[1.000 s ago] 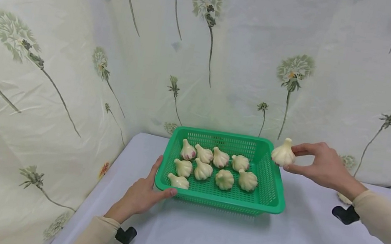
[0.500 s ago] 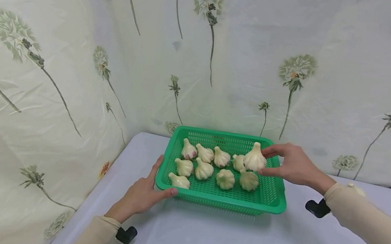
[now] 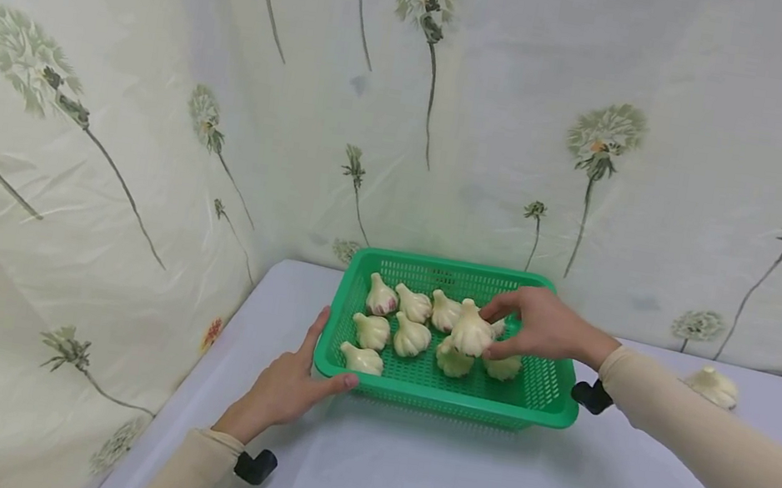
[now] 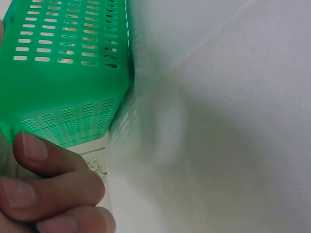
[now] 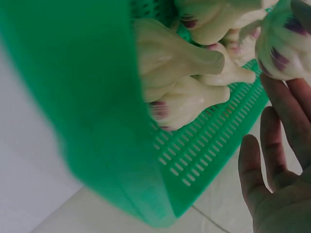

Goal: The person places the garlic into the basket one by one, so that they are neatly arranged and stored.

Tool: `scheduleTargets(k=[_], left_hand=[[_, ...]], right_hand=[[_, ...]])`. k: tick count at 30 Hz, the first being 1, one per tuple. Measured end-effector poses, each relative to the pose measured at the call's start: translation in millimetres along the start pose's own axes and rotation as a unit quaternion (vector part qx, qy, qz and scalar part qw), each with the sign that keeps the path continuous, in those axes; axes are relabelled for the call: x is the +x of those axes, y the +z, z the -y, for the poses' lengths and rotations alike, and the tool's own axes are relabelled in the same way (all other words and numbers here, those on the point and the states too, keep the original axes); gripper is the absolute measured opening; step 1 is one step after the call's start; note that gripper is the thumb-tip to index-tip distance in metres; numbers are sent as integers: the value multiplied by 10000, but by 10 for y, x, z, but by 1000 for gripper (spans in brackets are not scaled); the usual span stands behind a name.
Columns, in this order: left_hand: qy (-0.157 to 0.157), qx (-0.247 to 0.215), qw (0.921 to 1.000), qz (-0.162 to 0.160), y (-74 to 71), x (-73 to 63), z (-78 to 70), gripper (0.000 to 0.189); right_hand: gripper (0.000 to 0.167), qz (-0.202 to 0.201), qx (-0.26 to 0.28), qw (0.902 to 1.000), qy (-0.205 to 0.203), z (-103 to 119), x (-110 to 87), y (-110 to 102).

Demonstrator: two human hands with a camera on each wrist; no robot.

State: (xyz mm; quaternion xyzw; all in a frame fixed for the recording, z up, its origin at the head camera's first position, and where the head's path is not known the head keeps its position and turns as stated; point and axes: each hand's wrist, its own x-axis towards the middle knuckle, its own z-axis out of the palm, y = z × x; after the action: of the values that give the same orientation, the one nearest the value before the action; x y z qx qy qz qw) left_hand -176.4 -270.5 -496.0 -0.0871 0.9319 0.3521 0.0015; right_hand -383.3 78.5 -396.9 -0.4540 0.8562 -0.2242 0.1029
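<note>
Over the middle of the green plastic basket (image 3: 443,399), my right hand (image 3: 541,326) pinches a garlic bulb (image 3: 472,330) between thumb and fingers, its stem pointing up. In the right wrist view, that held bulb (image 5: 279,48) shows purple streaks, and the other fingers (image 5: 272,145) extend beside it. Several more garlic bulbs (image 3: 412,336) lie in the basket, some partly hidden behind the held bulb and hand. My left hand (image 3: 286,389) grips the basket's front left corner, thumb on the rim. Curled fingers (image 4: 63,189) show below the rim in the left wrist view.
One garlic bulb (image 3: 714,387) lies on the white-covered table (image 3: 438,487), right of the basket and beyond my right sleeve (image 3: 703,442). A flower-printed curtain (image 3: 485,123) hangs close behind the basket and along the left side.
My right hand has carried the garlic bulb leftward, from the basket's right edge to above its middle. The left hand keeps its hold on the corner. The bulb on the table has come into fuller view.
</note>
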Motion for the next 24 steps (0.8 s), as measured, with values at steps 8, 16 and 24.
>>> scheduleTargets(k=[8,16,24], left_hand=[[41,-38,10000,-4,-2,7,23,113],[-7,-57,10000,45,-11,11,2,114],[-31,-79,10000,44,-16,7,27,114]], right_hand=[[46,302,204,9986,-374,140,193,150],[45,329,175,9964,-764,268,342,296],[45,609,335,9945,-786,381,465,423]])
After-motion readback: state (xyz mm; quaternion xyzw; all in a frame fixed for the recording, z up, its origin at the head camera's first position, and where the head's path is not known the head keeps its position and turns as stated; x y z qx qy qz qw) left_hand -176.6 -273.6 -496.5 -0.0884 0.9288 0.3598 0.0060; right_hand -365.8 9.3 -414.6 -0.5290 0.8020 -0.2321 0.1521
